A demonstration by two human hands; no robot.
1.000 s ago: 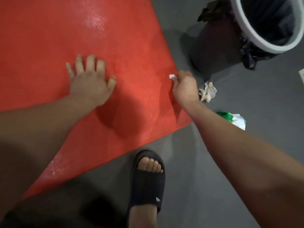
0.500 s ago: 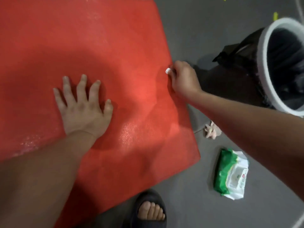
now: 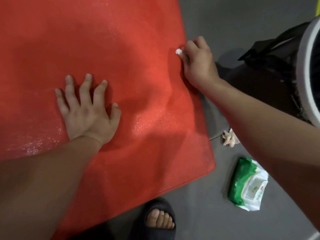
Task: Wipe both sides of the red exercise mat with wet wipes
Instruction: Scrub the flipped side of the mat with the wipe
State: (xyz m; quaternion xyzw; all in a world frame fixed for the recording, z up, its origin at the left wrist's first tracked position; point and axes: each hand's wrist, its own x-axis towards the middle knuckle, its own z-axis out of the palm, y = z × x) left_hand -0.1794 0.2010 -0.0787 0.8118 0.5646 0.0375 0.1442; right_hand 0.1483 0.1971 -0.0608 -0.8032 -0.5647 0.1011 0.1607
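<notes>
The red exercise mat (image 3: 121, 49) lies flat on the grey floor (image 3: 225, 23), its textured surface glistening wet in patches. The left hand (image 3: 86, 110) presses on it with fingers spread, while the right hand (image 3: 199, 63) at its edge pinches a small white wet wipe (image 3: 178, 51).

Left hand (image 3: 88, 113) flat on red mat (image 3: 121, 49); right hand (image 3: 197, 64) pinches white wipe (image 3: 178, 51) at mat's right edge.

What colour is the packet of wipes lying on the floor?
The packet is green and white; head view.
</notes>
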